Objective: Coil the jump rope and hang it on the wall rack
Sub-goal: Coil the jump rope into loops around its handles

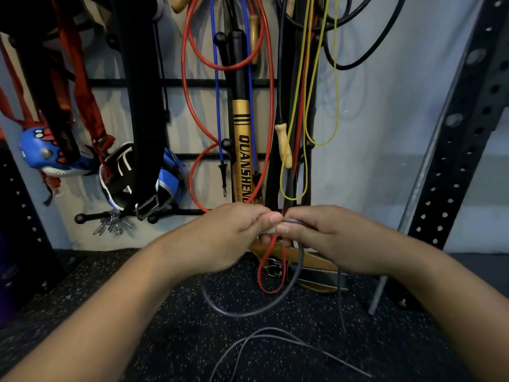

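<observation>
Coiling's only just started — left hand and right hand both pinch the grey jump rope together, one loop hanging below, the rest loose on the speckled rubber floor. Nothing's hung yet; the wall rack up ahead is already crowded with cords and straps.

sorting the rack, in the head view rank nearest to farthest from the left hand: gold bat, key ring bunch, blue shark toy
From the left hand:
1. gold bat, just above, centre.
2. key ring bunch, low on the left.
3. blue shark toy, far left, higher.
</observation>
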Demonstrator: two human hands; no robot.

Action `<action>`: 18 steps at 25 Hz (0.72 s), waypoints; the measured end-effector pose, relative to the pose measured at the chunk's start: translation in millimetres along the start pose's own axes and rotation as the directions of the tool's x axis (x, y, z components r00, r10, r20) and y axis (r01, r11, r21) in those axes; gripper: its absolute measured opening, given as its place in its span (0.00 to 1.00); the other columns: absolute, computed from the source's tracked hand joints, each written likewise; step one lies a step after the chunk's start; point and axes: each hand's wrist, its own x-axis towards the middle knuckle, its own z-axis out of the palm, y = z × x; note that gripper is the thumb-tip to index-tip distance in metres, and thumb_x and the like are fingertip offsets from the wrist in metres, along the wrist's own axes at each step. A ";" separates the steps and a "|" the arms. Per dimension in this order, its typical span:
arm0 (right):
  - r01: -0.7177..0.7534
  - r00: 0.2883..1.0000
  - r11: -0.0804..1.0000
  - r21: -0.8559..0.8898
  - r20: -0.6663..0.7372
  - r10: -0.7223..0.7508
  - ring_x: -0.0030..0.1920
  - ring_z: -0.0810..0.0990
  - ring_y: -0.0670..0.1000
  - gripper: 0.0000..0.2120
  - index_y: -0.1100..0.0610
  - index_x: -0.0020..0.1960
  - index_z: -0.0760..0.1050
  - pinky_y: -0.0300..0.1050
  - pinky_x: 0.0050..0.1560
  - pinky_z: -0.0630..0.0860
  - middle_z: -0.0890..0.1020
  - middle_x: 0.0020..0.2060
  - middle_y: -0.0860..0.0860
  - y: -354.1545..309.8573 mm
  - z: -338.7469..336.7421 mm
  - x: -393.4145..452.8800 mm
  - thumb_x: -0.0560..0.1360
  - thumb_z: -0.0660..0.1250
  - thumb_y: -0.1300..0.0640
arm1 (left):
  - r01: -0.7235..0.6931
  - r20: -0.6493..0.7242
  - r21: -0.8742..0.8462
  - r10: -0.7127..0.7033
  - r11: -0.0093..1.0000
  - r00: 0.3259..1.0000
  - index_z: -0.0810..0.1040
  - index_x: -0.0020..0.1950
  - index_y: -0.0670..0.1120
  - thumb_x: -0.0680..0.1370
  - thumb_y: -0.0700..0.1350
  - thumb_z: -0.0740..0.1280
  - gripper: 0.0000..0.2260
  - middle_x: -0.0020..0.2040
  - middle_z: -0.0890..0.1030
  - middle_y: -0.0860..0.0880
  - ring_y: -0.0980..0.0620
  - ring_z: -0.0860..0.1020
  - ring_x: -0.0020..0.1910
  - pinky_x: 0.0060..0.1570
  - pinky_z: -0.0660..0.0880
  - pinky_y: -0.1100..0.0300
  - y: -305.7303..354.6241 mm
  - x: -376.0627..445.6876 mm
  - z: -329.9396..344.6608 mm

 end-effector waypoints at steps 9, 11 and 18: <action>-0.128 0.938 0.794 0.594 -0.188 0.292 0.26 0.72 0.52 0.21 0.59 0.45 0.77 0.69 0.46 0.81 0.70 0.27 0.48 38.1 -0.3 -15.6 0.79 0.62 0.41 | -0.230 -0.329 -0.910 -0.265 0.345 0.906 0.79 0.64 0.41 0.87 0.45 0.54 0.17 0.40 0.74 0.51 0.55 0.70 0.37 0.41 0.69 0.57 -29.2 3.0 -17.0; -0.097 0.959 0.692 0.716 -0.118 0.257 0.30 0.71 0.49 0.22 0.54 0.53 0.80 0.57 0.38 0.83 0.69 0.31 0.48 34.2 17.6 -12.9 0.77 0.63 0.36 | -0.301 -0.356 -0.931 -0.327 0.208 0.875 0.77 0.66 0.40 0.87 0.42 0.54 0.16 0.40 0.74 0.50 0.54 0.72 0.38 0.45 0.74 0.56 -19.1 7.5 -7.0; -0.054 0.995 0.758 0.650 -0.026 0.093 0.31 0.79 0.50 0.21 0.41 0.58 0.82 0.66 0.39 0.82 0.86 0.38 0.49 54.9 50.8 10.8 0.71 0.71 0.31 | -0.434 -0.395 -0.898 -0.573 0.076 0.718 0.77 0.64 0.41 0.87 0.43 0.55 0.13 0.47 0.81 0.45 0.49 0.82 0.51 0.36 0.83 0.61 13.0 16.9 18.9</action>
